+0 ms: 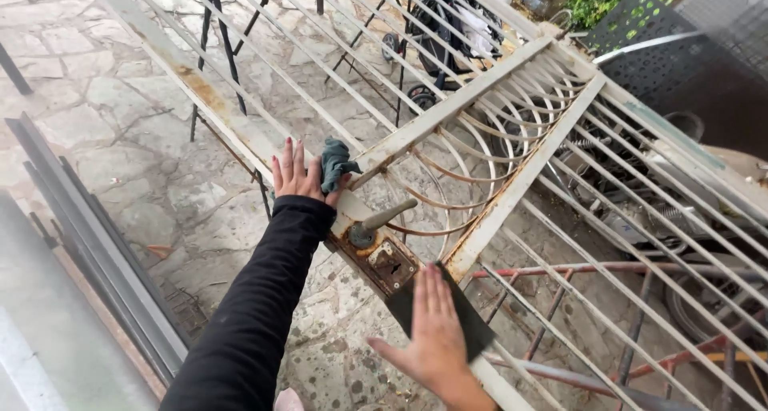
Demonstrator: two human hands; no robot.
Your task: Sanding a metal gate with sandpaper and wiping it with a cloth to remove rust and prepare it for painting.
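Single head view, steeply down, close over hands

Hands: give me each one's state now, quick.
Left hand: flat, fingers spread, pressing a teal rag on the gate frame.
Right hand: open, flat on dark sandpaper sheet.

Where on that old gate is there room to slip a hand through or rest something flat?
Flat room is scarce: the frame rail beyond the left hand and its cloth is bare. Hands pass through the gaps between the straight bars on the right. It is crowded around the handle and lock plate, where the right hand presses a dark sheet.
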